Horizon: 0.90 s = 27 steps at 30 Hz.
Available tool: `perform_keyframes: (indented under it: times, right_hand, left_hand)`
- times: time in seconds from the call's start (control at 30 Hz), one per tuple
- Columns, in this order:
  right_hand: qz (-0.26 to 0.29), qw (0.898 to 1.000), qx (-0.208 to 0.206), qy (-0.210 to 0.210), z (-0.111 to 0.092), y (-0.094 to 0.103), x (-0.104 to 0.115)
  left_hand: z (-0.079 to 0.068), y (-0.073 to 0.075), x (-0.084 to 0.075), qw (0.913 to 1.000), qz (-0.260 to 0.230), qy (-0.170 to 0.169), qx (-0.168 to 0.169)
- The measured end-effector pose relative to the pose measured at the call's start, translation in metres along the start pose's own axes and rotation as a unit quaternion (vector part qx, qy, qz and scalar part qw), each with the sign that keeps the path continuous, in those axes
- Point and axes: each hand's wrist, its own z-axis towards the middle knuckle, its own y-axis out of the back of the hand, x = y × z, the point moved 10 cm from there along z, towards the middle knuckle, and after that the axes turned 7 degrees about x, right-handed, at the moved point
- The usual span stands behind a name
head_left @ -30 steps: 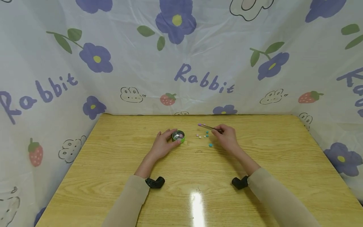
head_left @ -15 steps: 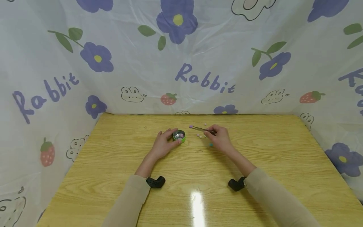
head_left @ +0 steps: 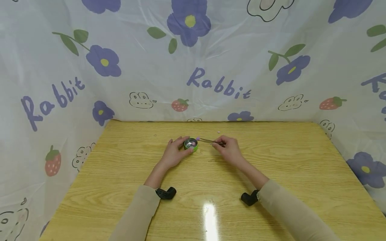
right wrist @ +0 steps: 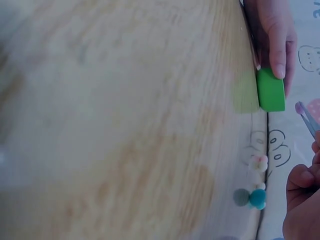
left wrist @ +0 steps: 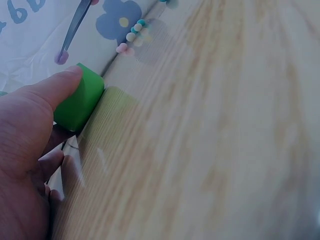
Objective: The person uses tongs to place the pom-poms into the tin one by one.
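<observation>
My left hand holds a small round green tin on the table, thumb on the near side and fingers round the far side. The tin's metal inside faces up, with a pink ball in it. My right hand pinches tweezers. Between the tweezer tips sits a small purple ball, raised just beyond the tin's right rim. Several more little balls lie to the right of the tin, among them a teal ball and a pink ball; the right hand hides them in the head view.
A lone pale pink ball lies farther back on the wooden table. Behind the table and along its sides hangs a white cloth printed with flowers, strawberries and rabbits.
My right hand has moved left with the tweezers, carrying the purple ball from above the loose balls to the tin's rim. The left hand and tin stay in place.
</observation>
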Motion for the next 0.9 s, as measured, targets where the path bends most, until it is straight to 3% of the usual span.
perform_keyframes:
  times: [0.37, 0.9]
  right_hand:
    - [0.001, 1.000, 0.012, 0.002, -0.001, -0.013, -0.001]
    - [-0.009, 1.000, 0.020, 0.002, -0.003, -0.016, -0.002]
  left_hand:
    - [0.001, 0.000, 0.002, 1.0000, 0.000, 0.000, -0.004]
    - [0.000, -0.001, 0.003, 1.0000, -0.006, -0.002, -0.007]
